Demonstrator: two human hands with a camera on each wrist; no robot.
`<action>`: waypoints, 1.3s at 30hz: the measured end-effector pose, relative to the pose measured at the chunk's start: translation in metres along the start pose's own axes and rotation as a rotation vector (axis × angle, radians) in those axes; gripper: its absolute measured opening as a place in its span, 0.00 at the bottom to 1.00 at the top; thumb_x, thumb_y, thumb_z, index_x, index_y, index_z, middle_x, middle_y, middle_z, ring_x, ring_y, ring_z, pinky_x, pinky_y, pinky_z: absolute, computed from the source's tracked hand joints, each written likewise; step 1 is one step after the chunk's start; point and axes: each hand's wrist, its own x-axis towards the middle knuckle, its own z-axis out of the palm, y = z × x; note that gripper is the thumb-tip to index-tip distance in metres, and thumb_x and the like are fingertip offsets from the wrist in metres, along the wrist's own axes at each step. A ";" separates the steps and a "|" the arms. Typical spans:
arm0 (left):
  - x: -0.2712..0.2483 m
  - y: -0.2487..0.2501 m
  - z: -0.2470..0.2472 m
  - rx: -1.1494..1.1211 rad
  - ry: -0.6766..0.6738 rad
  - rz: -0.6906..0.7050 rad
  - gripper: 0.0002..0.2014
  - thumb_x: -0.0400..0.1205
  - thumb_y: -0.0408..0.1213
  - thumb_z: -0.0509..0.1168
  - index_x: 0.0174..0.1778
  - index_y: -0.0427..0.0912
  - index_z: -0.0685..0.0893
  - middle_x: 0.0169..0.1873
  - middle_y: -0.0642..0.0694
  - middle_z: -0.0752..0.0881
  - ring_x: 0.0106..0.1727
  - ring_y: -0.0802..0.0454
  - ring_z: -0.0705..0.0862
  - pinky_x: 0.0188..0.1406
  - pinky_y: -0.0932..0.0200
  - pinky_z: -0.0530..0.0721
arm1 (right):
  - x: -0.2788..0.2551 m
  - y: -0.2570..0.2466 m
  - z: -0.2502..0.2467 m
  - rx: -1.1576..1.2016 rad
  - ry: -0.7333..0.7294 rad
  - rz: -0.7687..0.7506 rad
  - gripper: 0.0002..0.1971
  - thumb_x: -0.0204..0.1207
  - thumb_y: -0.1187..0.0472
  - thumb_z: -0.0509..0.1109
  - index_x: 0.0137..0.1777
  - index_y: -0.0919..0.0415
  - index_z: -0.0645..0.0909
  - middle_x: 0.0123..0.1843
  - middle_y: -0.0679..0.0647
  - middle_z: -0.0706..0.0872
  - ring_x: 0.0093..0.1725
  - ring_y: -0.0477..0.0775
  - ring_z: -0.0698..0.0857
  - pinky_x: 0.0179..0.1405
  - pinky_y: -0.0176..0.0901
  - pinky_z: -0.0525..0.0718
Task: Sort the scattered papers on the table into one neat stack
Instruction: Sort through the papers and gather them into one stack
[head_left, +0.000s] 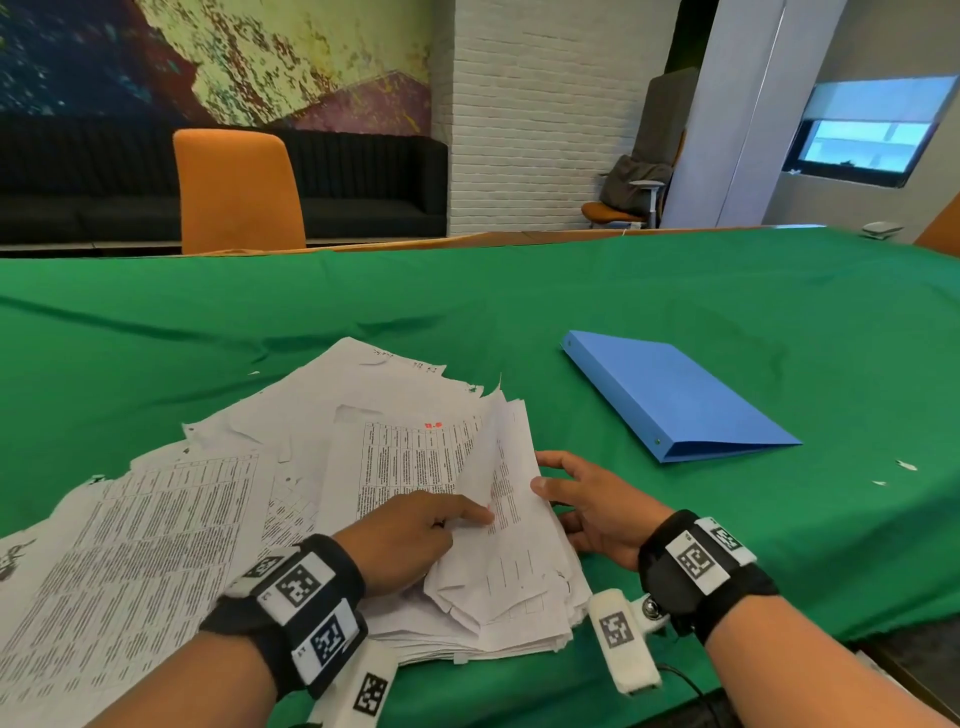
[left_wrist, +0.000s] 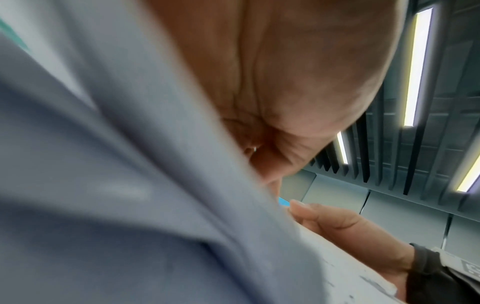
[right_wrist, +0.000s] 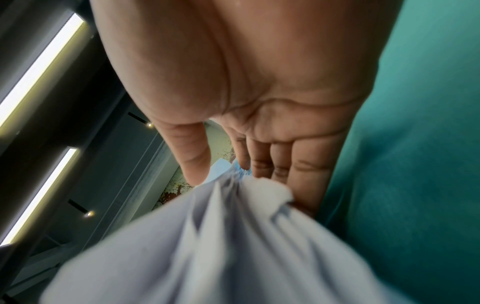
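Observation:
White printed papers (head_left: 156, 519) lie fanned across the green cloth, with a thicker uneven stack (head_left: 519, 587) at their right end. My left hand (head_left: 467, 514) lies on the stack; its index finger stretches onto a raised sheet and its other fingers curl round crumpled sheets. In the left wrist view, paper (left_wrist: 103, 185) fills the left side below my left hand (left_wrist: 272, 160). My right hand (head_left: 545, 478) holds the stack's right edge. The right wrist view shows the right hand (right_wrist: 228, 172) with its thumb on top of the sheets (right_wrist: 207, 246) and its fingers beneath.
A shut blue binder (head_left: 675, 395) lies flat to the right of the papers. The green-covered table (head_left: 519, 301) stretches far back and to the right. An orange chair (head_left: 239, 192) stands behind its far edge. Small paper scraps (head_left: 906, 465) dot the cloth at right.

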 end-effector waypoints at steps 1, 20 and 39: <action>0.001 -0.001 0.000 -0.003 0.010 -0.002 0.29 0.83 0.24 0.55 0.67 0.62 0.84 0.67 0.64 0.80 0.67 0.60 0.77 0.63 0.73 0.72 | 0.000 0.000 0.000 0.001 0.000 -0.002 0.16 0.85 0.59 0.70 0.71 0.47 0.78 0.63 0.63 0.91 0.64 0.74 0.88 0.67 0.74 0.84; 0.009 -0.004 0.014 -0.497 0.115 0.042 0.17 0.82 0.28 0.69 0.56 0.57 0.91 0.31 0.49 0.79 0.35 0.51 0.77 0.41 0.53 0.79 | -0.047 -0.018 0.022 -0.567 0.087 -0.237 0.08 0.83 0.55 0.71 0.60 0.51 0.83 0.51 0.57 0.92 0.42 0.50 0.91 0.46 0.49 0.90; 0.007 0.015 0.046 -0.105 0.108 0.033 0.20 0.82 0.48 0.70 0.71 0.61 0.82 0.41 0.56 0.85 0.42 0.57 0.84 0.54 0.53 0.86 | -0.065 0.011 0.029 -0.534 0.058 -0.183 0.26 0.74 0.69 0.70 0.66 0.44 0.67 0.32 0.52 0.78 0.25 0.48 0.75 0.22 0.43 0.75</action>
